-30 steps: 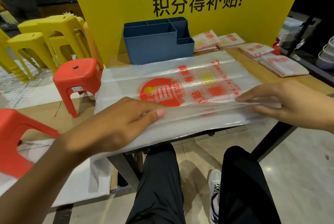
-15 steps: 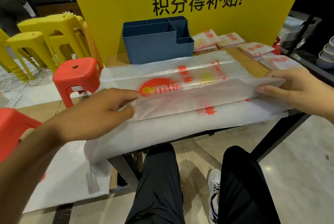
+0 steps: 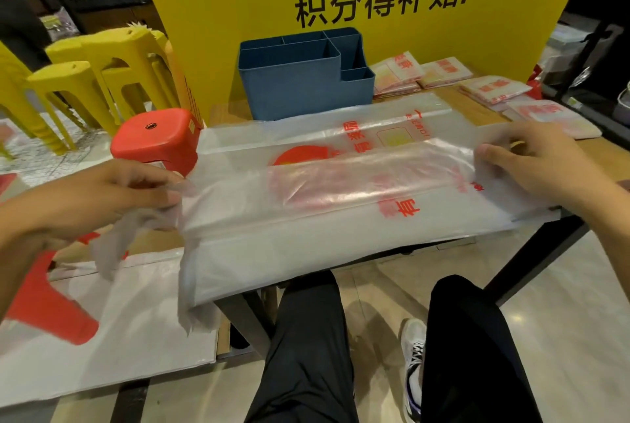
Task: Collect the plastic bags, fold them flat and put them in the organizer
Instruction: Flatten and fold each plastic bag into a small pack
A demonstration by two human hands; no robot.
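A thin, translucent, glossy plastic bag is pinched at 9 o'clock by the left hand, at 3 o'clock by the right hand.

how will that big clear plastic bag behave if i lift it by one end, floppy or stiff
Probably very floppy: the plastic bag droops off the table edge, and its handle hangs limp below the left hand. Likely light, since the right hand lifts the folded edge with just a pinch. Its glossy film may slide and unfold.
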